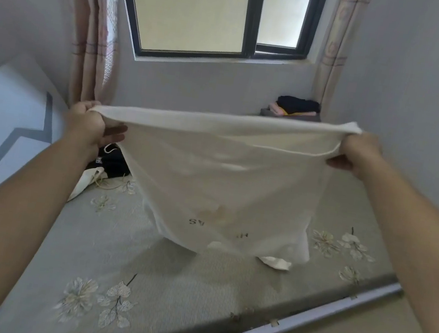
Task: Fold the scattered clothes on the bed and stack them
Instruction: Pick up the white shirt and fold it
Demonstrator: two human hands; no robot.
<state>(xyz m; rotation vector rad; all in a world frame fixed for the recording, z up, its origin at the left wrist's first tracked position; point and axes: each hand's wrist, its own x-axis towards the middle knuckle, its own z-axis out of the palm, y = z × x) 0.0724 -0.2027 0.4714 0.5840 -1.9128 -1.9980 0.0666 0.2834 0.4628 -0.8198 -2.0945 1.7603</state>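
Note:
A white garment with dark upside-down lettering hangs stretched wide in the air over the bed. My left hand grips its upper left corner and my right hand grips the upper right corner. The garment's lower end touches the grey flowered bedcover. A stack of folded clothes, black on top with pink and yellow beneath, sits at the bed's far right corner under the window. A black garment and a white cloth piece lie unfolded at the left, partly hidden behind my left arm.
The bed runs to the wall below a dark-framed window with pink curtains on both sides. A metal rail edges the bed at the lower right. A wall closes in on the right; floor tiles show at the left.

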